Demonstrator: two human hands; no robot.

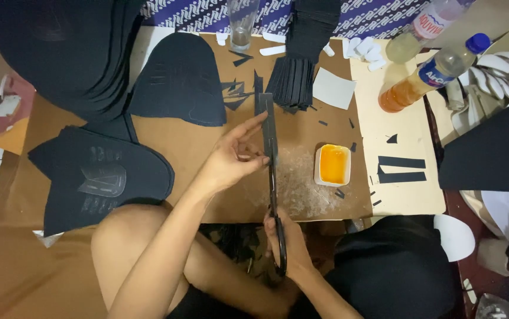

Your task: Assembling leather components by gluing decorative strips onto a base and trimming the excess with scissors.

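Left hand (233,155) was up over the brown board (207,195), fingers (253,123) spread in a pinch, forearm running back toward the body. Right hand (287,245) sat at the board's near edge, closed in a fist-like grip, wrist bent inward.

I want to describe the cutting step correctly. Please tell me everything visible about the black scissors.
The long black scissors point away from the person, over the brown cardboard work board. The right hand grips the black handle loops near the board's front edge. The slim dark blades run up into a narrow dark grey strip of sheet material, which the left hand steadies with its fingers. How far the blades are open cannot be told.
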